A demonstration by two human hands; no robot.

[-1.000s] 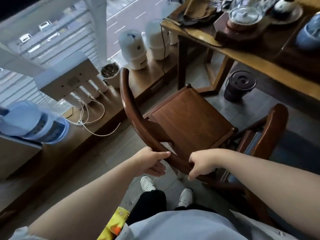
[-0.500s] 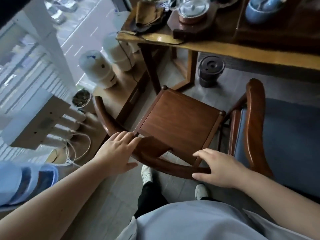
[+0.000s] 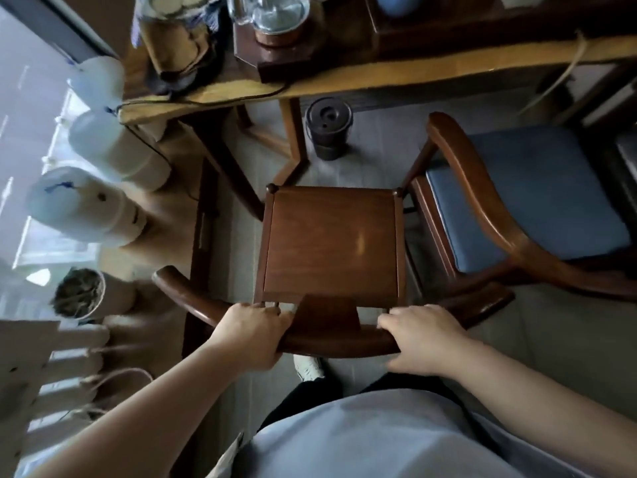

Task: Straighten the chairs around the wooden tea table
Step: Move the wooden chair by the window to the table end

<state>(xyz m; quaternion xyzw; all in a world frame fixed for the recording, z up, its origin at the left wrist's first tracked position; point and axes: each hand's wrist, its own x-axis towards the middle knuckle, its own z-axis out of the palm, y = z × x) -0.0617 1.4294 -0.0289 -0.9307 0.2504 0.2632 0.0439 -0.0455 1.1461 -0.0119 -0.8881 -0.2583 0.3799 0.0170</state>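
A dark wooden chair (image 3: 331,243) with a bare square seat stands right in front of me, its seat facing the wooden tea table (image 3: 396,75). My left hand (image 3: 251,334) grips the curved backrest rail left of the centre splat. On the rail to the right of the splat, my right hand (image 3: 418,334) is closed. A second wooden chair with a blue cushion (image 3: 527,198) stands close on the right, its arm almost touching the first chair.
A dark lidded bucket (image 3: 328,127) sits on the floor under the table edge. White tanks (image 3: 86,205) and a small pot (image 3: 81,293) line a low ledge by the window at left. Glass teaware (image 3: 275,12) crowds the tabletop.
The chair has turned from a slanted position to face the table squarely. Both hands shifted along the backrest rail towards its middle and closed on it.
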